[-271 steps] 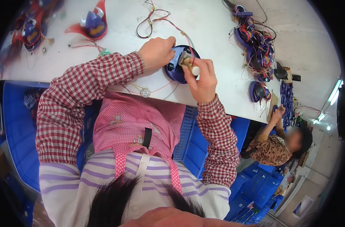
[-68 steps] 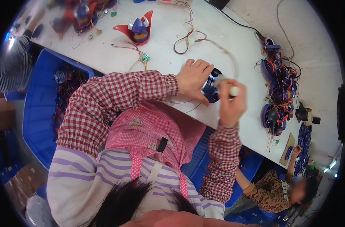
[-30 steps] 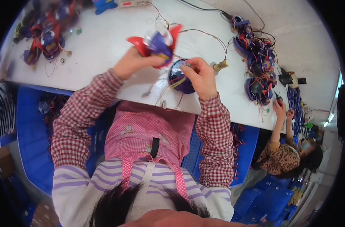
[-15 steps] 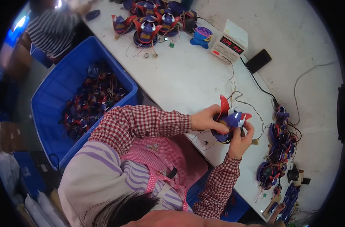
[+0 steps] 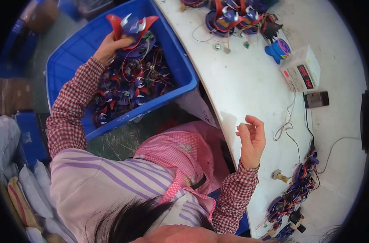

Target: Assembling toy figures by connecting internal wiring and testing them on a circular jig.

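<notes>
A purple toy figure (image 5: pixel 132 29) with red wing-like sides, white horns and trailing wires is gripped at its left side by my left hand (image 5: pixel 106 49). It is held over a large blue bin (image 5: pixel 189 83), above many similar wired figures (image 5: pixel 130 87) heaped inside. My right hand (image 5: pixel 251 141) hovers near the front edge of the white table (image 5: pixel 237 77), palm turned up and fingers loosely curled apart, holding nothing.
More such figures (image 5: pixel 229 18) stand at the table's far end, and others (image 5: pixel 292 194) lie along its right side. A white power supply (image 5: pixel 300 71) with wires stands beside a blue-and-purple container (image 5: pixel 278 50) and a black box (image 5: pixel 316 99). Wrapped bags (image 5: pixel 34 190) lie lower left.
Both hands were on the toy figure over the table. My left hand has carried it left to the bin; my right hand has let go. The view has turned left.
</notes>
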A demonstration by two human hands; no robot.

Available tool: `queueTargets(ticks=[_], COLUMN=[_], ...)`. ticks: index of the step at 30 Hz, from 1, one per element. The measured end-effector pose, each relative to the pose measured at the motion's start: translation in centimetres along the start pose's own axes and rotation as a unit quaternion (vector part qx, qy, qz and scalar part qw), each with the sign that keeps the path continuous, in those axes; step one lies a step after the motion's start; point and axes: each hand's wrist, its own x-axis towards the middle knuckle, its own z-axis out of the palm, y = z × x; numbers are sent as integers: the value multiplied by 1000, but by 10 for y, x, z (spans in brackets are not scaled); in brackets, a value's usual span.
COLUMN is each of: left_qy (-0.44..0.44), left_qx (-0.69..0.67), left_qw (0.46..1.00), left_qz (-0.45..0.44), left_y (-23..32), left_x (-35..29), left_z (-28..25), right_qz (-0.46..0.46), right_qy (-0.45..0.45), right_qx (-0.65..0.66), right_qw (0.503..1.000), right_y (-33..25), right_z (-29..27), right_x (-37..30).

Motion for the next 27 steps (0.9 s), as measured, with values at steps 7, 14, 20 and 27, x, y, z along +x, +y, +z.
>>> queueTargets(ticks=[7, 14, 20, 27], left_qy=[13, -107, -242, -280], left_qx=[13, -68, 119, 443], left_qw=[983, 950, 930, 843], left_qz=[-183, -284, -248, -122], left_y=[-93, -190, -264, -169], left_x=[-29, -56, -63, -33], left_z=[-99, -64, -69, -94], right_qz=[71, 116, 64, -28], right_qy=[-40, 5, -41, 175], right_qx=[-97, -94, -177, -132], right_qw=[992, 989, 981, 975], right_y=[20, 32, 24, 21], right_z=[6, 7, 21, -60], right_x=[-14, -29, -23, -92])
